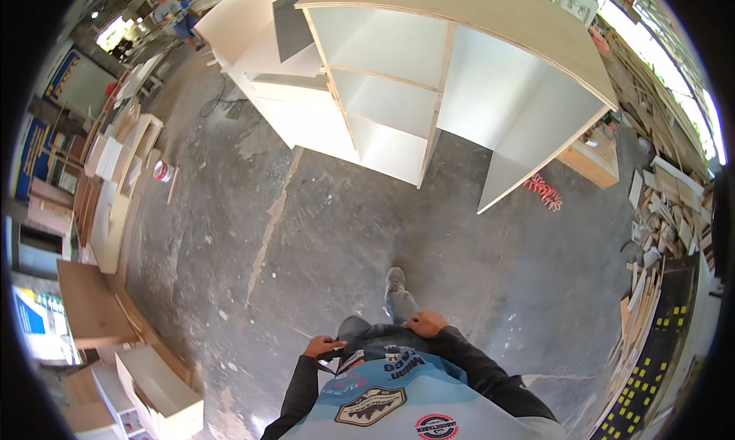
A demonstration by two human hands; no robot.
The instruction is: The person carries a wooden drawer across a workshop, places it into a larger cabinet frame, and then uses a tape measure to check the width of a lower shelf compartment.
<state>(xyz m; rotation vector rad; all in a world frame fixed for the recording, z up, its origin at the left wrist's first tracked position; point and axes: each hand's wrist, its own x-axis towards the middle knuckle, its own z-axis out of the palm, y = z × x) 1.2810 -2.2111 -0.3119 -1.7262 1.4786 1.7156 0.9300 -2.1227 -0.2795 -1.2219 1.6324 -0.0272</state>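
My left hand [323, 347] is closed at waist height, its fingers pinched at the hem of my blue and white shirt [429, 379]. On the other side of the waist, my right hand [427, 323] is also closed on the front hem, with its fingertips partly hidden. Below them, a shoe [395, 279] shows on the grey concrete floor [344, 233]. Ahead stands a large plywood cabinet [398, 80] with white inner panels and open shelves, well beyond both hands. A dark panel [292, 26] leans at its left part.
A coiled red air hose [543, 193] lies beside the cabinet's right end. Wood offcuts [666, 218] pile up along the right. At left are a paint can [162, 171], stacked boards [115, 210] and wooden boxes [161, 390]. Another person [174, 17] stands far left.
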